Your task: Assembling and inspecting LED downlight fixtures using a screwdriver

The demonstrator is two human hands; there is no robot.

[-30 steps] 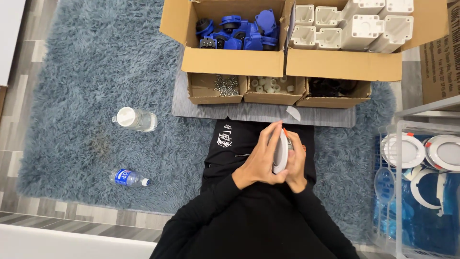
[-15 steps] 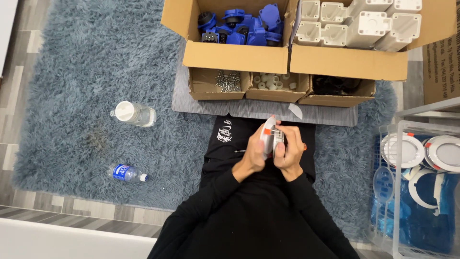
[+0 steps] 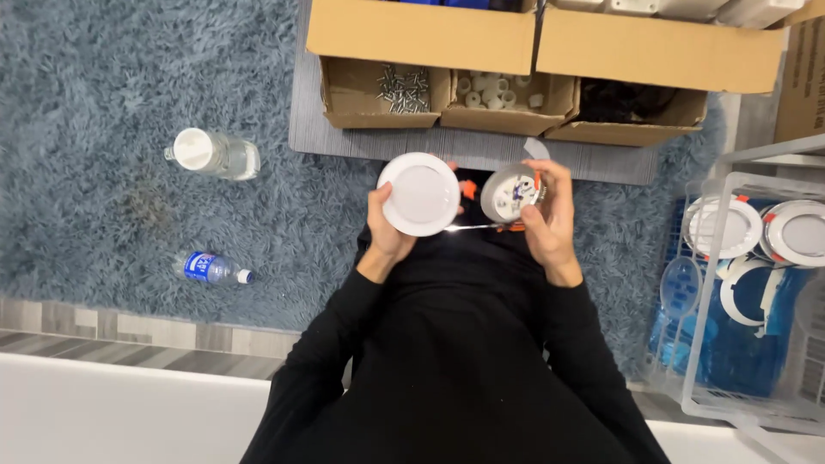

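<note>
**Light unit now split into two parts**

Where both hands clasped one unit a second ago, they now stand apart; left hand [image 3: 388,234] grips the white round cover [image 3: 418,193]; right hand [image 3: 548,219] grips the grey housing [image 3: 509,192]; small cardboard boxes [image 3: 498,101] lie beyond.

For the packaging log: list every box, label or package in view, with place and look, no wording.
Large cardboard boxes: top edge, two brown, side by side.
Small cardboard trays: below them, three brown, open.
Labelled bottle: left on rug, lying, blue-and-white label.
Bare bottle: upper left, clear, white cap, no label.
</note>
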